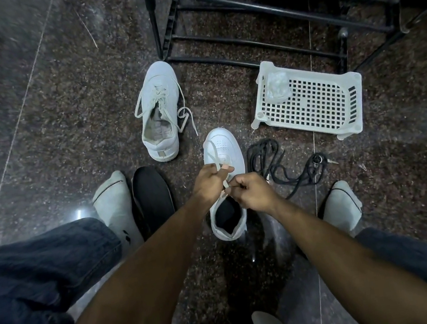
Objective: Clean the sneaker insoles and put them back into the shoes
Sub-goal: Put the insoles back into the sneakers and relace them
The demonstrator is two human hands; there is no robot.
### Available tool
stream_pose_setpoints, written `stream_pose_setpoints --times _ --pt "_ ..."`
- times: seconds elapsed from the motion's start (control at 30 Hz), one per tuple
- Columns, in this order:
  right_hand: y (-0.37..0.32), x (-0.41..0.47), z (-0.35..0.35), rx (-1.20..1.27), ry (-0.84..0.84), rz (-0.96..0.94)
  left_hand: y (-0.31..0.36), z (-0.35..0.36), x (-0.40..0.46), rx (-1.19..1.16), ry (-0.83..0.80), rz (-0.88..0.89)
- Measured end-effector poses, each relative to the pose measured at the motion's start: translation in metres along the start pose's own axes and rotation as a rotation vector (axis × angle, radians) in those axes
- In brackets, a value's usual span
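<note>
Granite floor [60,131], both hands [227,185] pinching laces [216,158] above near sneaker [223,149]

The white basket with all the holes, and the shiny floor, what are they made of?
The white basket looks like moulded plastic: thin smooth walls, an even grid of square holes and small stubby feet. The floor looks like polished stone, perhaps granite: dark with brown speckles, thin joint lines and glossy reflections. I cannot be sure from a picture alone.
</note>
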State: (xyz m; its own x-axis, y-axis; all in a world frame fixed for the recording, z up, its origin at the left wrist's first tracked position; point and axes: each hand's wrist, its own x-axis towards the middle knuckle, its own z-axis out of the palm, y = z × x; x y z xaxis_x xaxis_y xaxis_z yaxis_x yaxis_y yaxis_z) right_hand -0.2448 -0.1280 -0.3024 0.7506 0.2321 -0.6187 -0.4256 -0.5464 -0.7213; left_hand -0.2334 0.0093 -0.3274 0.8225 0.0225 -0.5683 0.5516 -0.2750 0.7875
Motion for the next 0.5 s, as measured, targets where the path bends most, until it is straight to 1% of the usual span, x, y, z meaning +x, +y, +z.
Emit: stream_pose_setpoints --times 0.1,0.23,0.3,0.4,0.47,0.5 --pt "-0.002 0.001 0.004 0.139 0.016 0.14 -0.006 -0.009 -0.005 0.189 0.028 0.083" --pt "-0.004 0.002 0.003 0.284 0.033 0.253 -0.01 -0.024 -0.019 0.391 -0.125 0.106" --pt "-0.006 0.002 0.001 0.35 0.018 0.293 -0.011 -0.029 -0.021 0.501 -0.152 0.153" --pt "-0.013 0.005 -0.005 0.334 -0.005 0.373 -0.004 -0.033 -0.022 0.801 -0.207 0.334" --pt "-0.02 0.008 -0.006 0.292 -0.003 0.414 0.0 -0.035 -0.024 0.988 -0.185 0.517" --pt "-0.024 0.01 -0.006 0.277 0.007 0.427 0.001 -0.036 -0.024 1.044 -0.156 0.603"
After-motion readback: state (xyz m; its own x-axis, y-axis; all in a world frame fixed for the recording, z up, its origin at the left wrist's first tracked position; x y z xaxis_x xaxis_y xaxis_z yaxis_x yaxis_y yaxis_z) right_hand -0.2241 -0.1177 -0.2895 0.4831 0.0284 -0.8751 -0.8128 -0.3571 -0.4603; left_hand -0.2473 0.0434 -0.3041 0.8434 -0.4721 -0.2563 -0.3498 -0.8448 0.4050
